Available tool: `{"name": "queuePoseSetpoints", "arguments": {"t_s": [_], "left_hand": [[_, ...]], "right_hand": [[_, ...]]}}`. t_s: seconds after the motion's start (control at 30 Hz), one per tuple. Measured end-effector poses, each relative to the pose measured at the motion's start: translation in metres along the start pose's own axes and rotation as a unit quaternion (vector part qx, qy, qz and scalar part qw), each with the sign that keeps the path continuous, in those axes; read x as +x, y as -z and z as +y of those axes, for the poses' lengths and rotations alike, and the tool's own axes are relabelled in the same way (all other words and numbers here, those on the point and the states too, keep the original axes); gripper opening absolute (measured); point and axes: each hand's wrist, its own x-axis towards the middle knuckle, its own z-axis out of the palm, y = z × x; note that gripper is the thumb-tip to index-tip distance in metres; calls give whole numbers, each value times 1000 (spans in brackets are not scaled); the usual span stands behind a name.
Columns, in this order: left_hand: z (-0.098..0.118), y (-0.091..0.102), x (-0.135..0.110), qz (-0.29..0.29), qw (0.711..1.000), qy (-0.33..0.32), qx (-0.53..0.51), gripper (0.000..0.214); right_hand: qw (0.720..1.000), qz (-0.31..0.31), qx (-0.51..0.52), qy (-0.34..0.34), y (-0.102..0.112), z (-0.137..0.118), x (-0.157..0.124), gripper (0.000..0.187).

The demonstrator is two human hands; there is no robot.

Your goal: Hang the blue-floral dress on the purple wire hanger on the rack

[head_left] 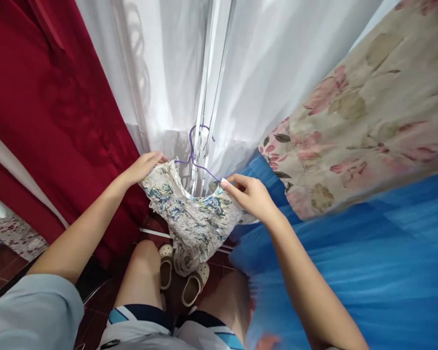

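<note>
A small white garment (193, 218) with a blue floral print hangs on a thin purple wire hanger (197, 155). My left hand (144, 166) is closed on the garment's left shoulder. My right hand (251, 193) pinches the right shoulder by the hanger's end. The hanger's hook points up in front of a white sheer curtain (175, 73). The garment's hem drapes down over my feet.
A dark red curtain (51, 112) hangs at the left. A beige floral cloth (368, 121) and a blue fabric (350, 267) fill the right. My knees and beige clogs (193, 287) stand on a dark red tiled floor (0, 277) below.
</note>
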Motion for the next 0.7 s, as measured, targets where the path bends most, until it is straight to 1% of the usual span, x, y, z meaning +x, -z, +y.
{"name": "queuePoseSetpoints", "arguments": {"t_s": [0.07,0.13,0.2,0.27,0.37,0.47,0.5,0.57,0.63,0.7], "left_hand": [[-1,4,-20,29,997,-25,67,45],[-5,6,-40,49,992,-22,117,41],[-12,6,-57,88,987,-13,132,38],[-18,4,-70,132,983,-16,129,35],[-19,4,-83,168,975,-40,140,30],[-10,8,-87,198,962,-70,174,27],[-7,10,-87,200,959,-78,183,26],[-4,12,-84,184,959,-95,192,25],[-7,11,-76,176,963,-107,175,25],[-15,5,-65,204,964,-97,141,26]], "right_hand": [[1000,2,-9,10,-2,3,-2,40],[999,-24,1,27,-5,6,-9,36],[998,-40,42,28,-8,12,-20,32],[994,-19,110,4,-11,19,-31,30],[981,41,188,-30,-9,21,-40,28],[977,83,194,-23,1,5,-37,26],[978,92,187,-16,5,-3,-34,26],[979,101,177,-8,9,-23,-28,25],[979,100,178,-14,6,-42,-24,26],[975,106,193,-37,-3,-60,-26,27]]}}
